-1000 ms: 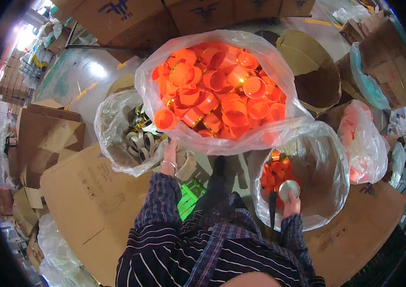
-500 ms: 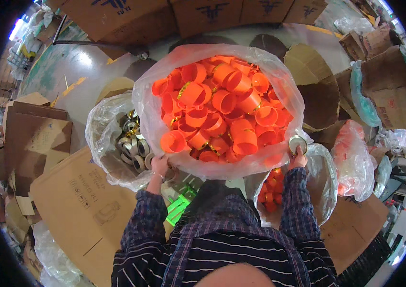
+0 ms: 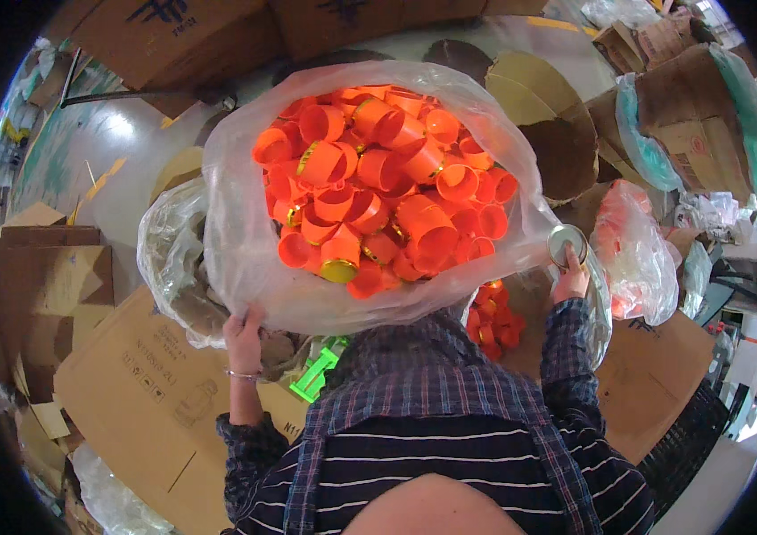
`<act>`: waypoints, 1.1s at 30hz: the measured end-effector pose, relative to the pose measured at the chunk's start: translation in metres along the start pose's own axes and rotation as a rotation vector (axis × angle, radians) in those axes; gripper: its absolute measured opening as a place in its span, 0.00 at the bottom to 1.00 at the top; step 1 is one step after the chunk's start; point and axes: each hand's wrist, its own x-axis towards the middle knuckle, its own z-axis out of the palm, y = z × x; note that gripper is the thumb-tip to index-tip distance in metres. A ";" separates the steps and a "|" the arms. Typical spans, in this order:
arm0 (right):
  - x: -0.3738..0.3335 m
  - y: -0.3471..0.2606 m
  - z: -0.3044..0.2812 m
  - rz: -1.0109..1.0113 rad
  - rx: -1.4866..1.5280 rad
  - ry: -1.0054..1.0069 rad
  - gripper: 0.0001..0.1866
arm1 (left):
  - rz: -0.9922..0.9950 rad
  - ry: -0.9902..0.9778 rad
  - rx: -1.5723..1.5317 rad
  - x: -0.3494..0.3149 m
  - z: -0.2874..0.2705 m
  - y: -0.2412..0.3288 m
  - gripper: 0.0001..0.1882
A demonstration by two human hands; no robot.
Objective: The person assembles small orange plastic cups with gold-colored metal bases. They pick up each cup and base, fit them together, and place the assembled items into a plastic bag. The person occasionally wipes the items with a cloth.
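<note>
A wide translucent plastic bag (image 3: 245, 267) gapes open in front of me, with many orange plastic cups (image 3: 383, 169) heaped inside. Some of the cups carry gold bands or gold-coloured ends. At the near left, my left hand (image 3: 243, 343) is closed on the bag's rim, and a bracelet circles its wrist. My right hand (image 3: 572, 278) pinches a round, gold-rimmed disc like a lid (image 3: 566, 244) by the bag's right corner. The bag's edge is pulled out toward that hand; whether its fingers also grip the plastic I cannot tell.
Beneath the large bag on the left sits another clear bag (image 3: 169, 259). Lower right, smaller orange pieces (image 3: 494, 321) lie in a bag. A bright green plastic piece (image 3: 314, 374) is near my waist. Cardboard boxes (image 3: 147, 383) flank me; a tied bag (image 3: 633, 254) stands right.
My left hand moved left and nearer me, drawing the bag's rim over the smaller left bag and its metallic rings. My right hand shifted slightly right and up with the disc. The view shifted too.
</note>
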 end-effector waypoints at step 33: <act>-0.067 -0.086 0.206 0.033 0.419 -0.513 0.13 | 0.606 0.117 -0.097 0.056 0.028 0.174 0.20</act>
